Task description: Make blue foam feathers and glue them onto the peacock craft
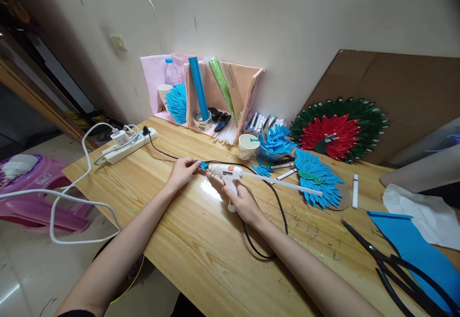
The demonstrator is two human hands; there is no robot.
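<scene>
My right hand (247, 204) is wrapped round the handle of a white hot glue gun (227, 173), with a long clear glue stick (283, 184) jutting from its back. The gun's nozzle points left, close to a small blue paper petal (204, 165). Between thumb and fingers, my left hand (182, 173) pinches that petal just above the wooden table. Whether the nozzle touches the petal I cannot tell. To the right lies a blue paper petal flower (316, 175) on a round cardboard base, with a green strip across it.
Black scissors (391, 264) lie at the right beside a blue sheet (413, 240). A bowl of blue pieces (275, 144) and a paper cup (247, 146) stand behind the gun. The gun's black cord (280, 202) loops over the table; a power strip (129, 145) sits at left.
</scene>
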